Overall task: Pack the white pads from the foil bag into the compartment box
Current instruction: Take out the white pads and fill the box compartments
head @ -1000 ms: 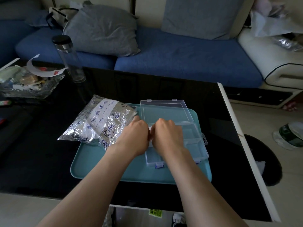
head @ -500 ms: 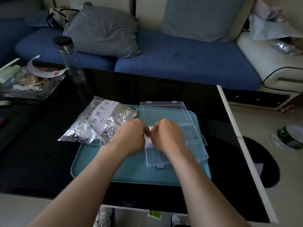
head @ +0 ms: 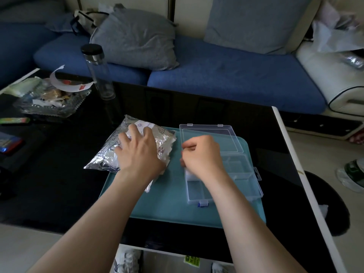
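Your black glass table [head: 59, 184] carries a teal tray [head: 167, 205] near its right edge, and everything for the job sits on that tray.

The foil bag [head: 104, 156] lies across the tray's far left corner, with its left half hanging over onto the table. It is crinkled silver with blue printed marks and a white label patch. Your left hand [head: 137, 152] rests flat on top of it, fingers [head: 134, 129] spread wide and straight, holding nothing. The hand hides the middle of the bag, and you cannot see its opening.

The compartment box [head: 246, 184] lies along the tray's right side. It is clear plastic with a blue latch on its near edge, and its lid [head: 212, 138] is folded back flat toward the tray's far edge.

Your right hand [head: 201, 154] sits over the box's far left corner with its fingers curled down and inward. A white pad [head: 190, 173] shows just under that hand's left edge, in the left compartment at its far end. Only a small pale corner of it is visible. The back of the hand covers the rest, so you cannot tell whether the fingers pinch the pad or merely sit on it.
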`<state>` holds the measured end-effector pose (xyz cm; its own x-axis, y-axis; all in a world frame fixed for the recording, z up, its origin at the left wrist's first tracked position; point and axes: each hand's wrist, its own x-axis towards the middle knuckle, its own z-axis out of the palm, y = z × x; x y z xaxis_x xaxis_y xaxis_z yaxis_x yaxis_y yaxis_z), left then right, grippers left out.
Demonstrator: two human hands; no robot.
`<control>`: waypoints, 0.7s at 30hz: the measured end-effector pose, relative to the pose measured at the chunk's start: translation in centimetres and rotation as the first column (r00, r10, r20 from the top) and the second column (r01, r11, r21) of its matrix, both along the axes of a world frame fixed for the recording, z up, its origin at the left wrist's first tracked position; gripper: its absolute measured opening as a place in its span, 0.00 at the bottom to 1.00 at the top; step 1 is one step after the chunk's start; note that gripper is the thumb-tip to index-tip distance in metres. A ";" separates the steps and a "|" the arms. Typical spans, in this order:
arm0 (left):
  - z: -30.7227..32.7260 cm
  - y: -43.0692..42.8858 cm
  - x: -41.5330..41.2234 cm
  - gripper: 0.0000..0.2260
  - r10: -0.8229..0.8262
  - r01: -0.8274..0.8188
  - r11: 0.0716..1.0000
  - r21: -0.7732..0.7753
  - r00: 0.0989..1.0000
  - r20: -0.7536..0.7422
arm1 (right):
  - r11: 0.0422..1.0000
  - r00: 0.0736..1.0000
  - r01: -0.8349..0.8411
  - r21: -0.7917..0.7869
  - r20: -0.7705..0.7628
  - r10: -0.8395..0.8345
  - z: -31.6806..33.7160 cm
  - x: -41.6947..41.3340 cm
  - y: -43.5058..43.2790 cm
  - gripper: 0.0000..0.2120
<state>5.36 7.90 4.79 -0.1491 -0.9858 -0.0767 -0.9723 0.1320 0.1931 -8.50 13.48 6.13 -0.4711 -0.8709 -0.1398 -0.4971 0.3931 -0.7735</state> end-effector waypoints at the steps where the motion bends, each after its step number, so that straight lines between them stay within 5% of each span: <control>1: 0.2 -0.1 0.2 0.32 0.008 -0.008 1.000 0.017 0.999 -0.038 | 1.000 1.000 -0.011 -0.014 0.024 0.012 -0.1 0.5 -0.2 0.16; 7: -1.7 -2.5 1.9 0.15 -0.009 0.014 0.999 0.033 0.987 -0.160 | 0.999 1.000 -0.030 -0.012 0.009 0.030 -2.4 3.0 -1.9 0.07; 11: -1.8 -2.7 2.6 0.07 -0.075 0.076 0.997 -0.003 0.973 -0.217 | 0.998 0.994 0.066 -0.024 0.089 -0.064 -3.8 4.3 -3.2 0.15; 15: -1.6 -2.5 3.1 0.14 -0.049 0.068 0.996 0.058 0.959 -0.278 | 0.983 0.977 0.178 -0.044 0.124 -0.172 -4.3 5.0 -3.6 0.06; 21: -0.1 -0.7 2.6 0.26 -0.076 0.078 0.997 0.007 0.987 -0.140 | 0.988 0.989 0.150 -0.027 0.024 -0.149 -2.0 5.1 -3.1 0.06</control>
